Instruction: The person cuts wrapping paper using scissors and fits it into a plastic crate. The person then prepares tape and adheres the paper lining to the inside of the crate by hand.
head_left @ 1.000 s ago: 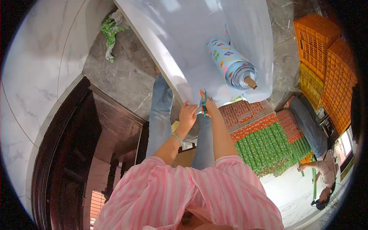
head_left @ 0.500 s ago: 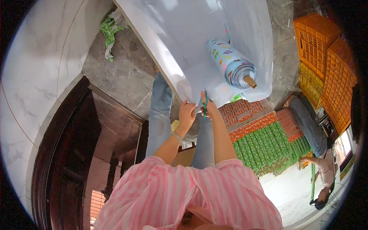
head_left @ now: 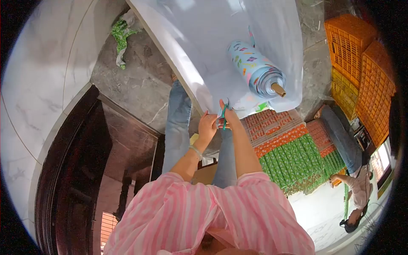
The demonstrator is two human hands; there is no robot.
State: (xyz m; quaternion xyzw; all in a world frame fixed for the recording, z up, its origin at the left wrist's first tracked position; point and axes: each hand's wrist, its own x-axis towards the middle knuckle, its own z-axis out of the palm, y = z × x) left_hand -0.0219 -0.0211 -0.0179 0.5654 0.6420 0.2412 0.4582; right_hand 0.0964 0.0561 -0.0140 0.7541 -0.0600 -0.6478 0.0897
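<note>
Scissors (head_left: 225, 111), one pair, teal-handled, sat in the grasp of the right hand (head_left: 230, 117), fingers wrapped about the handles, right at the table's (head_left: 165, 57) near left corner! Two hands met there, almost touching: the left hand (head_left: 207, 126), one pale band at its wrist, pinched the edge of one pale sheet (head_left: 199, 51) just beside the blades, though whether those blades stood apart or together was too small to tell. And up on the sheet, one printed roll (head_left: 255, 70) lay slantwise by the near right corner, its single cardboard core (head_left: 278, 89) poking out toward that corner. Off the right edge, two stacks of green-and-orange bundles (head_left: 289, 159), two orange crates (head_left: 350, 40), one other person (head_left: 361, 191). Well beyond the left edge, one green-patterned scrap (head_left: 121, 38) lay on the floor (head_left: 140, 89).
</note>
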